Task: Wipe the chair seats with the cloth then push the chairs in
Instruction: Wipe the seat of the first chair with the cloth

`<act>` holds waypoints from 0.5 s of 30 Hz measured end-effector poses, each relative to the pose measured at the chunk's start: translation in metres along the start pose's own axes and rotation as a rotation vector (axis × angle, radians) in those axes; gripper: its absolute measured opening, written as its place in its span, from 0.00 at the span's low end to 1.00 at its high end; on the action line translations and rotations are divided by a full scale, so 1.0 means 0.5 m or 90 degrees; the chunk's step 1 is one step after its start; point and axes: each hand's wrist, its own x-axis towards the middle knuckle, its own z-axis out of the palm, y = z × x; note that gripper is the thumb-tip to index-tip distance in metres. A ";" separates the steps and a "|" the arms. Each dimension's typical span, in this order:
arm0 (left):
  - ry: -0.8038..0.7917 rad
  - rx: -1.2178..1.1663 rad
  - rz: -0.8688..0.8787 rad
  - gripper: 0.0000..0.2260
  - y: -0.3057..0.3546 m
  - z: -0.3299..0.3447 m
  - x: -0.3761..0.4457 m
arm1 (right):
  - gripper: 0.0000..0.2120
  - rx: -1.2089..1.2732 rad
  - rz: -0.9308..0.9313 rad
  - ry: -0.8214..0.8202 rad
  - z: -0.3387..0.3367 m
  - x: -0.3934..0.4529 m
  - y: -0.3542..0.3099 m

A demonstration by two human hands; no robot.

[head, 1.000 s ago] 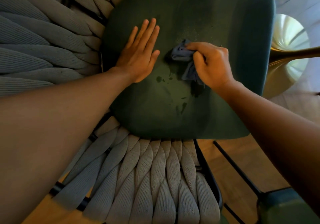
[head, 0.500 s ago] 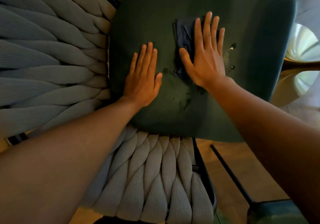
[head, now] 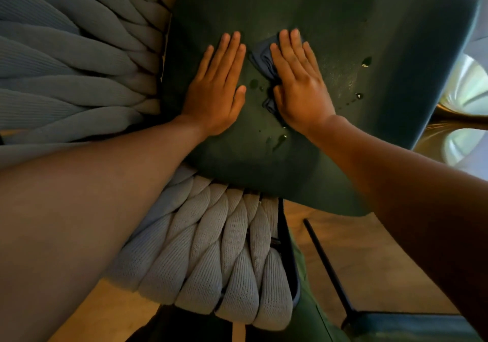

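A dark green chair seat (head: 356, 11) fills the upper middle of the view, with small wet spots (head: 365, 61) on it. My right hand (head: 298, 82) lies flat on a crumpled blue cloth (head: 264, 59), pressing it onto the seat; most of the cloth is hidden under the palm. My left hand (head: 219, 85) rests flat on the seat just left of it, fingers together, holding nothing. More droplets (head: 280, 139) sit below my right wrist.
A woven grey rope backrest (head: 79, 59) curves around the seat's left and front (head: 224, 262). A brass table base (head: 464, 119) stands right of the seat. A black chair leg (head: 330, 270) and another green seat (head: 412, 328) lie at lower right on the wooden floor.
My right hand opened flat on the cloth, pushed it up the seat, then slid it back left beside my left hand. My left hand stayed flat.
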 end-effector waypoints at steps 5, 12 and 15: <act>-0.004 -0.011 0.009 0.29 -0.003 -0.007 0.000 | 0.23 0.012 -0.115 0.022 0.004 -0.024 -0.004; -0.022 -0.001 0.022 0.28 -0.009 -0.020 -0.014 | 0.19 0.056 -0.213 -0.022 -0.012 -0.051 -0.003; -0.007 -0.003 0.024 0.27 -0.019 -0.018 -0.039 | 0.17 0.135 -0.178 0.003 -0.035 -0.060 -0.009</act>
